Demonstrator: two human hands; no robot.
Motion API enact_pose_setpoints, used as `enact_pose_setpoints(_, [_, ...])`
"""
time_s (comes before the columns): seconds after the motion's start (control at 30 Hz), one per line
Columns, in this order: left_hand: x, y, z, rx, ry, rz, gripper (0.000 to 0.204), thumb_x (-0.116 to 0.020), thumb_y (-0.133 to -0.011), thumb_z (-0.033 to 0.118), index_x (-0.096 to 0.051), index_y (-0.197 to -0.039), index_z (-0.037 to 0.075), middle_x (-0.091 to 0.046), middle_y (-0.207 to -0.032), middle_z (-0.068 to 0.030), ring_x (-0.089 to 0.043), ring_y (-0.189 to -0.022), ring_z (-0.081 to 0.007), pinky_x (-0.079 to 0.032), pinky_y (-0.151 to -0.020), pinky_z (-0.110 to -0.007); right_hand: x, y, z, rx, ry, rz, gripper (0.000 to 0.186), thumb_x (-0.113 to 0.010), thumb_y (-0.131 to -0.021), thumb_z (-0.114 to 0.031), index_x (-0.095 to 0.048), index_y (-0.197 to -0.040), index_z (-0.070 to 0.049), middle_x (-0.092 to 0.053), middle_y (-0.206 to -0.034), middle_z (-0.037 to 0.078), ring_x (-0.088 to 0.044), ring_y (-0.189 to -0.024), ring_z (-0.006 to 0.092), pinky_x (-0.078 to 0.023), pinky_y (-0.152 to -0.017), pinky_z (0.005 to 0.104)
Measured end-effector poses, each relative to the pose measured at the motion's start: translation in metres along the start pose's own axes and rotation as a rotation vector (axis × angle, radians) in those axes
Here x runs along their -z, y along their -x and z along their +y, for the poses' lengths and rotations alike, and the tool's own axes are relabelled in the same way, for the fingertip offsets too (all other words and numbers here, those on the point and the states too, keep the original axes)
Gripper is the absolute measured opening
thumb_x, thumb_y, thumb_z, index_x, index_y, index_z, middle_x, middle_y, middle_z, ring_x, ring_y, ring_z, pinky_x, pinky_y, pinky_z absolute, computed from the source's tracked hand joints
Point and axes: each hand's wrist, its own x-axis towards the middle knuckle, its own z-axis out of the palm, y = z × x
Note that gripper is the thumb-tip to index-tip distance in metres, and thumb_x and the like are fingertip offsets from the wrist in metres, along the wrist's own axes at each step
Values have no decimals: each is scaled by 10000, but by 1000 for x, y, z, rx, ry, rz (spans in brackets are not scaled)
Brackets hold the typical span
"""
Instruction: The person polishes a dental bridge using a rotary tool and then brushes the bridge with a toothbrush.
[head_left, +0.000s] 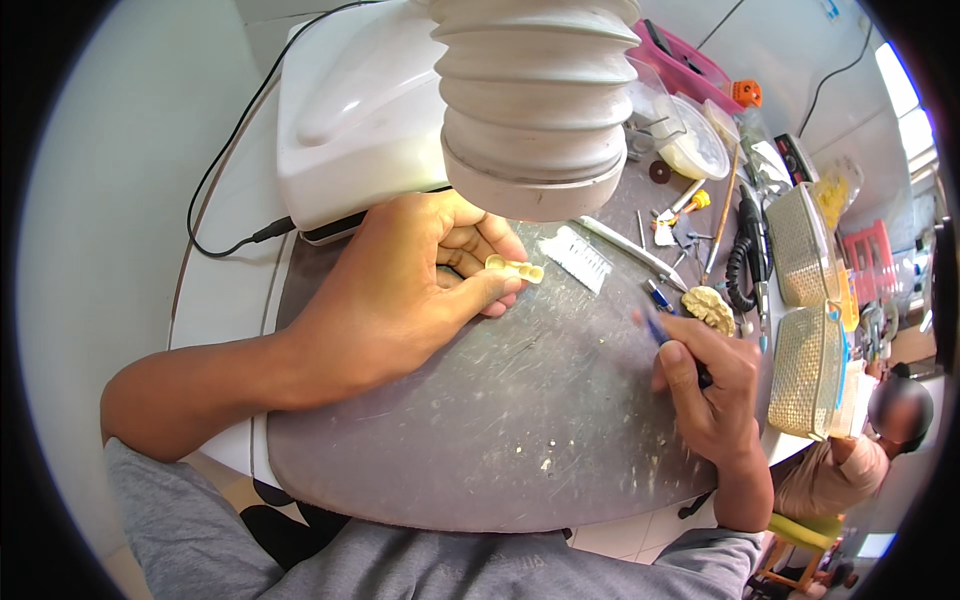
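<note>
My left hand (405, 290) pinches a small pale-yellow piece shaped like a row of teeth (520, 271) between thumb and fingers, just below the white corrugated hose (530, 110). My right hand (712, 390) is closed round a slim dark-blue tool (660, 330), its end blurred. Between and beyond my hands on the grey work mat (470, 450) lie a white toothed strip (580, 262), a white pen-like tool (632, 248) and a blue-and-silver piece (658, 295). A cream lumpy cast (708, 310) lies just above my right hand.
A white machine (355, 110) with a black cable fills the back left. At the right are small tools, a black coiled-cord handpiece (752, 240), two mesh baskets (805, 370), a pink tray (685, 65) and a round tub (695, 150). Another person (830, 475) sits at the far right.
</note>
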Motion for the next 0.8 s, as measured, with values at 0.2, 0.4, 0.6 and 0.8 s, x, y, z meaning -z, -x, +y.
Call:
enact_pose_setpoints(0.2, [2, 2, -1, -11, -9, -3, 139, -645, -949, 19, -582, -1053, -46, -670, -976, -110, -691, -865, -141, -586, -793, -259, 11, -6, -2, 314, 300, 160, 346, -696, -788, -5, -741, -1130, -28, -556, -625, 40, -502, -480, 123, -378, -449, 281])
enact_pose_setpoints(0.4, [0, 1, 3, 24, 8, 3, 133, -632, -953, 16, -579, -1057, -50, -661, -996, -111, -692, -880, -147, -589, -793, -260, 10, -5, 1, 368, 426, 258, 394, -754, -758, -37, -745, -1152, -52, -591, -670, 45, -524, -495, 148, -401, -458, 289])
enact_pose_setpoints(0.6, [0, 0, 4, 30, -12, 2, 106, -627, -958, 23, -590, -1035, -40, -682, -984, -111, -691, -888, -140, -588, -813, -256, 7, -9, 0, 235, 484, 2, 345, -729, -820, -38, -733, -1165, -45, -578, -698, 61, -504, -514, 129, -402, -474, 302])
enact_pose_setpoints(0.8, [-1, 4, -1, -51, -7, 22, 87, -625, -960, 26, -602, -1023, -29, -702, -987, -115, -690, -879, -126, -582, -823, -246, 6, -5, -2, -27, 85, 323, 153, -707, -914, -84, -699, -1031, 15, -588, -739, 48, -510, -610, 92, -419, -568, 231])
